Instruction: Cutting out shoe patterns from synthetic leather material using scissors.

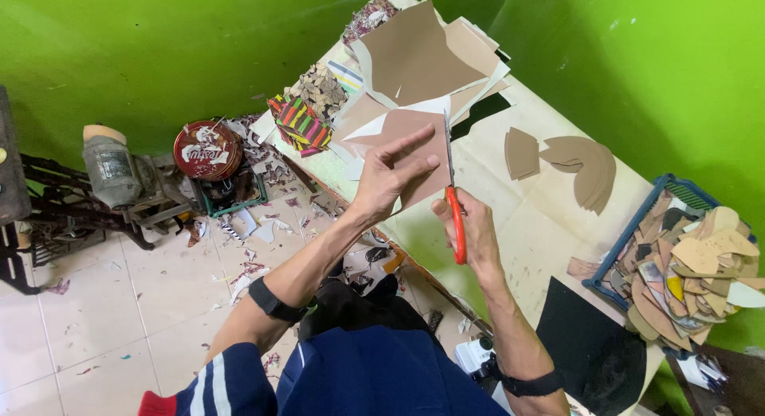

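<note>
- Scissors (456, 217): bright orange-red handles, grey metal blades.
- Sheet being cut (414, 157): plain mid-brown.
- Cut pieces (586, 165) on the table: tan-brown, no pattern.
- Table (510, 217): pale cream, lightly stained.
- Walls (159, 41): vivid lime green.
- Folded fabric (299, 123): multicoloured stripes of red, green, yellow and black.
- Round tin (208, 150): dark red with white markings.
- Basket (621, 253): blue, filled with tan, yellow, brown and grey offcuts.
- Wristbands (271, 300): black.

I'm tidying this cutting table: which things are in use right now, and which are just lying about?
In use:
left hand holding the brown sheet
right hand working the orange-handled scissors

Lying about:
cut brown pieces
blue basket of offcuts
black sheet
striped fabric
red round tin
</note>
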